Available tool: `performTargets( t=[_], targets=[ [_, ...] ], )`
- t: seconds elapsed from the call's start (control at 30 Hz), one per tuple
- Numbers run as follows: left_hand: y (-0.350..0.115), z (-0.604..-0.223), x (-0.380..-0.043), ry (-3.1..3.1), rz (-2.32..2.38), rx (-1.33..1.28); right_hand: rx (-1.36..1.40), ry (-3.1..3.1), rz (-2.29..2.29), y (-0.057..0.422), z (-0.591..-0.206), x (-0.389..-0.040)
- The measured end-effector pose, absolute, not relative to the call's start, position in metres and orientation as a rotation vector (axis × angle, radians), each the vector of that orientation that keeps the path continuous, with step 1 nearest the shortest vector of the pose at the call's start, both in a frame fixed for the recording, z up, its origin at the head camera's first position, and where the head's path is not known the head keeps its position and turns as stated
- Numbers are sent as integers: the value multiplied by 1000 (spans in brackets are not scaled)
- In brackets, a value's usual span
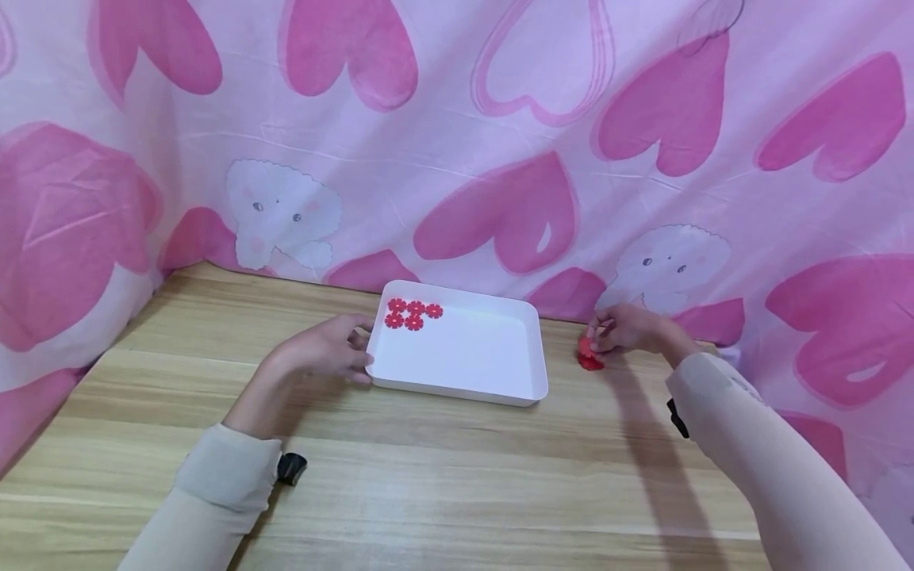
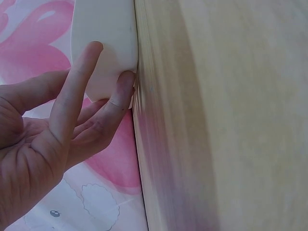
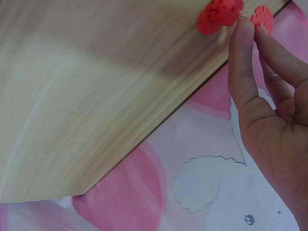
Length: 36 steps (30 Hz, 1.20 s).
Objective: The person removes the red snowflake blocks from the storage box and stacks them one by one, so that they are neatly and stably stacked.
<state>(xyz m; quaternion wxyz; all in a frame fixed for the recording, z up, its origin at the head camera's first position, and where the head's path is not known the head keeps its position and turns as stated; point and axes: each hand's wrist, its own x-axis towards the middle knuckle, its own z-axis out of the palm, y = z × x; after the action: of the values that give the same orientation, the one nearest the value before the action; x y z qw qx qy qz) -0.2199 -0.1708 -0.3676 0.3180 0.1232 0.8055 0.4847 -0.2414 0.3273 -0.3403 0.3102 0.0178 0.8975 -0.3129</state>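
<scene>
A shallow white tray [image 1: 464,349] stands on the wooden table. Several red flower-shaped discs [image 1: 414,307] lie in its far left corner. At the tray's left end, my left hand [image 1: 324,349] holds the outer wall with bent fingers; the left wrist view has thumb and fingers against the wall [image 2: 108,29]. To the right of the tray, my right hand [image 1: 628,329] is over a small heap of red discs [image 1: 589,361]. In the right wrist view it pinches one disc [image 3: 263,18] between thumb and fingers, beside the heaped discs.
The wooden table [image 1: 400,492] ends at the back against a pink cloth [image 1: 371,159] printed with hearts. That cloth also hangs along the left and right sides. A black strap piece [image 1: 291,468] sits at my left sleeve.
</scene>
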Motion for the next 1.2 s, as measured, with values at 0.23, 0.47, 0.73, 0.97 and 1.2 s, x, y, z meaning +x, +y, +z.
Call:
performTargets(
  t=[0.23, 0.47, 0.73, 0.97, 1.2],
  targets=[
    [-170, -367, -220, 2120, 1263, 324, 4, 2385, -833, 335, -356, -236],
    [-170, -367, -221, 2124, 1267, 329, -7, 2435, -862, 338, -361, -234],
    [-170, -367, -221, 2129, 1265, 328, -9, 2434, -852, 338, -361, -234],
    [-171, -368, -221, 2109, 1293, 325, 1, 2437, -857, 334, -355, -239],
    [-170, -368, -220, 2111, 1291, 327, -25, 2456, -893, 323, -342, -247]
  ],
)
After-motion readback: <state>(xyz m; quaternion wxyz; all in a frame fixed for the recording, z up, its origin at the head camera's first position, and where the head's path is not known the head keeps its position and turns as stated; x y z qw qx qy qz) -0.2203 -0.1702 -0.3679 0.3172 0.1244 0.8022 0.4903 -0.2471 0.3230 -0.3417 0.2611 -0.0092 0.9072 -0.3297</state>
